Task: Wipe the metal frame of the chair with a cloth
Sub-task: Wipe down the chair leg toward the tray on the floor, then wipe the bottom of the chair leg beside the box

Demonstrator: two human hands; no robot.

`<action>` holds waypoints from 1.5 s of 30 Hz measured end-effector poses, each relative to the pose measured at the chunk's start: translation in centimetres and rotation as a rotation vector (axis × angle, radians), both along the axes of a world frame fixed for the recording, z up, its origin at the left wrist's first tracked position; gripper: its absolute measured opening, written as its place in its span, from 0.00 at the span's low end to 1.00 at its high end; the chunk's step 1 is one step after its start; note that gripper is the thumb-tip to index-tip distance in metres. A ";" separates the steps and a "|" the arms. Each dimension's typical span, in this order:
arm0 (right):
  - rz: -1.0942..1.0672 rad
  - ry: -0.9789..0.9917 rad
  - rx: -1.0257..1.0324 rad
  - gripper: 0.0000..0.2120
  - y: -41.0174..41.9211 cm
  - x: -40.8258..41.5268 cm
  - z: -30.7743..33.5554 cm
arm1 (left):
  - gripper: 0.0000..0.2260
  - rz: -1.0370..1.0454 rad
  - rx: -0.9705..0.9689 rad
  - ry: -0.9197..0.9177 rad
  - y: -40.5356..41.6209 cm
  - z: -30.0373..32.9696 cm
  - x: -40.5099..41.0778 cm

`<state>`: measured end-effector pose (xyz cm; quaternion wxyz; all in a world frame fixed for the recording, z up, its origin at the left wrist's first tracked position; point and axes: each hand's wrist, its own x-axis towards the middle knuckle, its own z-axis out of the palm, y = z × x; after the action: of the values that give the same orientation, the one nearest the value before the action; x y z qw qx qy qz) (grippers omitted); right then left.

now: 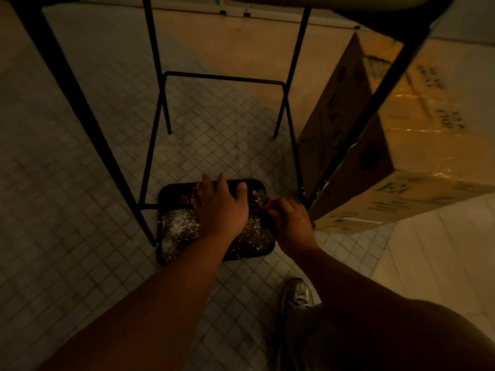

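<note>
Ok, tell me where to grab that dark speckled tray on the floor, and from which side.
Take the tray by its near rim, coming from the person's side. It lies flat on the tiles with a raised lip all round; the far part sits under the chair's low bar, and the box crowds the right.

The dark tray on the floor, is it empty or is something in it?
Not empty. The tray holds scattered white crumbs or powder, thickest on its left side. The left hand rests flat over it.
</note>
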<state>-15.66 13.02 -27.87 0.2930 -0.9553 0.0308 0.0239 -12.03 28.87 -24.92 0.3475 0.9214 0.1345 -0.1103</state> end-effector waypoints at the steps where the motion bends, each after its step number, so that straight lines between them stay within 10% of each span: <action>1: -0.027 0.010 0.007 0.11 -0.9 -0.7 0.2 | 0.28 -0.080 0.051 0.009 -0.3 -0.5 0.2; 14: -0.767 -0.127 0.546 0.13 -7.2 -4.7 3.1 | 0.25 -0.485 0.416 0.305 -0.5 -3.5 0.1; 22: -0.778 -0.258 0.716 0.13 -5.6 -2.5 3.9 | 0.27 -0.538 0.464 0.284 0.0 -3.7 -0.2; 37: -0.733 -0.297 0.738 0.13 -5.6 -1.8 5.7 | 0.20 -0.410 -0.071 -1.199 -5.6 15.2 -0.4; 45: -0.723 -0.295 0.721 0.15 -5.7 -2.1 6.0 | 0.17 -0.187 0.337 -1.492 -4.5 21.8 4.1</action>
<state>-17.77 7.28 -21.92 0.5938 -0.7154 0.3063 -0.2044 -7.93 24.33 -3.08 0.1904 0.7999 -0.1990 0.5332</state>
